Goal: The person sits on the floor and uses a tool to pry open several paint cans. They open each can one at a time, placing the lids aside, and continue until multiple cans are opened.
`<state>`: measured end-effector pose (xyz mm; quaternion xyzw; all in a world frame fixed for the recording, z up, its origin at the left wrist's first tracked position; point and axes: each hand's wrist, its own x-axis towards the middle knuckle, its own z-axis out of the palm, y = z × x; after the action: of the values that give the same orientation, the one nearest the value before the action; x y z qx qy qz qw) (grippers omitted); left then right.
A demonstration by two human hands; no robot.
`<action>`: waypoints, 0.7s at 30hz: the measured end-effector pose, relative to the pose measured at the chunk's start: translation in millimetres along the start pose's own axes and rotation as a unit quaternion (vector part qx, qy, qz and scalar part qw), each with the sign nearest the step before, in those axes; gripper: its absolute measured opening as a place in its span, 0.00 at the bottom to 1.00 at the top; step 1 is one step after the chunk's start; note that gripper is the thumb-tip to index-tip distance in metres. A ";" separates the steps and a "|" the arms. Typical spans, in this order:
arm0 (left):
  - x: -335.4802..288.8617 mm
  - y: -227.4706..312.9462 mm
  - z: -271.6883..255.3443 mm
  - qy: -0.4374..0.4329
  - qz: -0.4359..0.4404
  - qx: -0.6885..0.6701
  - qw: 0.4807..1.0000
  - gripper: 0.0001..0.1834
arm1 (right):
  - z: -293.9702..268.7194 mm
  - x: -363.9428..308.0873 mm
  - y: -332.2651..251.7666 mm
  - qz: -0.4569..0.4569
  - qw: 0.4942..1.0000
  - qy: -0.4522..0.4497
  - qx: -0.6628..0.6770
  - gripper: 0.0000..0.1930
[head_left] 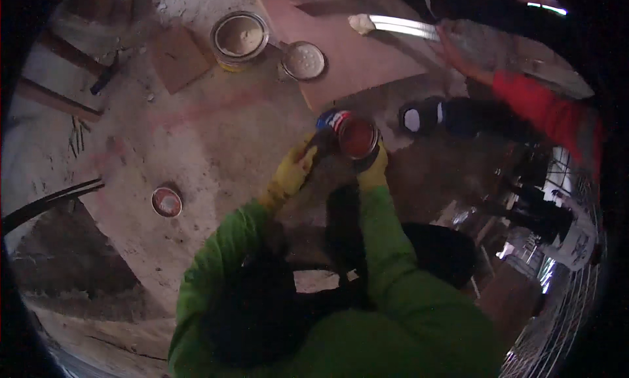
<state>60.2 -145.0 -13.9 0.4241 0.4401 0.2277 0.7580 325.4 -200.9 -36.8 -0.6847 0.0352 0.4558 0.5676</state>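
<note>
An open can (358, 139) with a reddish-brown filling and a blue, red and white label is held out in front of me, tilted so that its mouth faces up toward me. My right hand (374, 169), in a yellow glove with dark fingers, grips its near right side. On the can's left side is my left hand (293, 170), gloved alike, its dark fingertips against the can. Those fingertips blur into the shadow there. To the lower left, a small round lid or shallow tin (166, 201) with a reddish rim and pale middle lies on the floor.
A wide can (240, 36) of cream paste stands ahead, beside a smeared round lid (303, 60) on a large board (367, 57). From the right a co-worker's hand (455, 53) holds a shiny strip (406, 28) with paste at its end. Dark bars (56, 198) jut in at left.
</note>
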 end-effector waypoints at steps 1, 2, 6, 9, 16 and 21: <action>-0.1 -8.5 -0.4 0.023 -0.022 0.091 0.995 0.26 | -6.1 11.6 5.7 -0.017 0.999 -0.026 0.008 0.23; 4.3 -14.1 -5.3 0.034 0.008 0.095 0.995 0.26 | -8.8 22.1 6.9 -0.048 0.997 -0.066 0.002 0.23; -7.1 -40.2 -22.9 0.082 0.131 -0.112 0.982 0.27 | 12.8 17.0 -7.2 -0.150 0.978 -0.097 -0.104 0.22; -80.2 -6.6 -40.2 0.157 0.052 -0.208 0.964 0.30 | 80.3 -55.1 -50.8 0.016 0.998 0.032 0.060 0.24; -206.9 -31.0 -119.1 0.453 0.020 0.151 0.878 0.48 | 27.9 41.8 -112.9 0.116 0.993 -0.002 -0.012 0.22; -241.8 -83.5 -173.2 0.610 0.042 0.414 0.675 0.65 | 26.6 47.8 -170.4 0.099 0.926 -0.112 -0.347 0.25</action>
<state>-214.2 -286.9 -13.6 0.4795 0.8354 0.2623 0.0579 434.0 -96.8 60.1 -0.7762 -0.1216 0.5671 0.2473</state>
